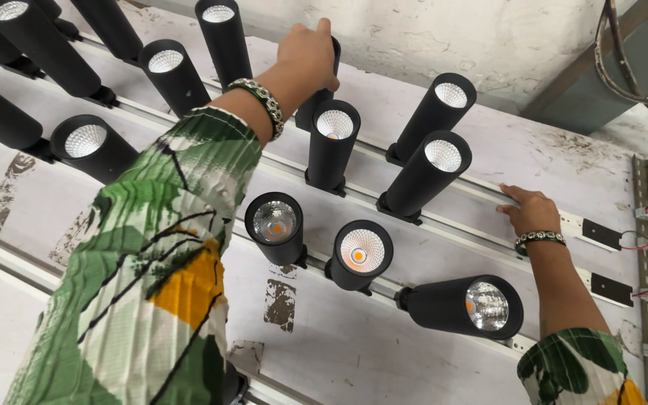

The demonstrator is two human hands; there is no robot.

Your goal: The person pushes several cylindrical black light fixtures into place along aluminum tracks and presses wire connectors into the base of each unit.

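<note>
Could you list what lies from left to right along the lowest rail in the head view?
Patterned sleeve → spotlight facing the camera → second spotlight → spotlight lying sideways → right forearm.

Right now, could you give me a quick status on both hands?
Left hand gripping a black spotlight on the top rail. Right hand resting on the middle rail. Nothing blocking.

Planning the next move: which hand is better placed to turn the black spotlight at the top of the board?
Left. The left hand already grips that black spotlight, while the right hand rests on the white rail, apart from any lamp.
</note>
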